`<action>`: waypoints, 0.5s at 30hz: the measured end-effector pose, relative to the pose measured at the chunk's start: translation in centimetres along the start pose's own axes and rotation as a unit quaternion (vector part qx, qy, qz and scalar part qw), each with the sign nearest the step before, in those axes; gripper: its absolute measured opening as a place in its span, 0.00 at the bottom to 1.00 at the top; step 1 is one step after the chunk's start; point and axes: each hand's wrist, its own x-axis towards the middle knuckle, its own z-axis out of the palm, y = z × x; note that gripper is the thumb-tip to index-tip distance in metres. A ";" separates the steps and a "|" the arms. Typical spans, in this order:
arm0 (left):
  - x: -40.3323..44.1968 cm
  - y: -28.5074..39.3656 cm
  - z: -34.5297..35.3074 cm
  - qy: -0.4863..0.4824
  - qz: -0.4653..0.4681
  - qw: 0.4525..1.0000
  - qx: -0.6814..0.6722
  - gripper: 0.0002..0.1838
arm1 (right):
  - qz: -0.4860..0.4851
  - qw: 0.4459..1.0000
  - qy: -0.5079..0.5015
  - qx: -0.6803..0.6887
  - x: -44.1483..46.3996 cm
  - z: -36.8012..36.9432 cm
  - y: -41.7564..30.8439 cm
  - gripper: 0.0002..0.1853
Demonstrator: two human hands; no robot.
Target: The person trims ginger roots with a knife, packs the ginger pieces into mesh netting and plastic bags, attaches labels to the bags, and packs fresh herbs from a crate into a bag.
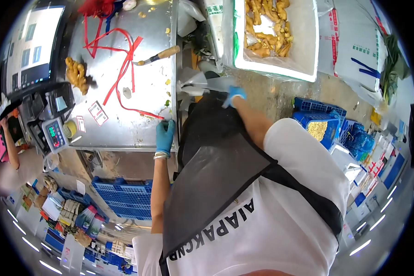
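Note:
My left hand [164, 137], in a blue glove, rests at the near right corner of the metal table [147, 96]. Its fingers are slightly apart, close to the end of a red ribbon [124, 69] that lies loosely across the tabletop. My right hand [235, 95], also blue-gloved, is in front of my dark apron [211, 119]. Motion smears its fingers, so their grip is unclear. Beside it is a pale translucent plastic bag [198, 83]. A wooden-handled knife [163, 54] lies near the table's right edge. Farther left sits a piece of ginger [77, 76].
A white foam box [303, 50] holding ginger stands ahead on the right. A scale [54, 134] with a green display and a monitor [30, 43] stand at the left. Blue crates [315, 124] are on the right, a blue pallet [124, 198] on the left. Another person [7, 142] is far left.

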 end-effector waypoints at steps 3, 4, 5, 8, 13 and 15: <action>-0.2 1.1 -0.2 -0.002 0.011 1.000 0.006 0.19 | 0.048 0.968 -0.112 0.221 -0.6 -6.4 5.1 0.20; 0.0 1.4 -0.5 -0.022 -0.009 1.000 0.010 0.19 | 0.045 0.930 -0.152 0.332 -1.9 -8.9 4.9 0.17; 0.2 1.7 -0.8 -0.044 -0.030 0.998 0.012 0.19 | -0.047 0.919 -0.139 0.366 -4.3 -10.8 4.3 0.15; -0.9 6.6 -1.9 -0.023 0.009 0.982 0.189 0.22 | -0.129 0.865 -0.121 0.470 -12.2 -16.3 -1.3 0.13; -2.3 17.9 -0.8 -0.056 0.259 0.960 0.091 0.48 | -0.221 0.839 -0.158 0.471 -21.6 -22.0 -10.7 0.12; -2.3 20.3 0.5 -0.034 0.285 0.955 0.069 0.54 | -0.249 0.832 -0.174 0.464 -23.9 -22.1 -13.9 0.11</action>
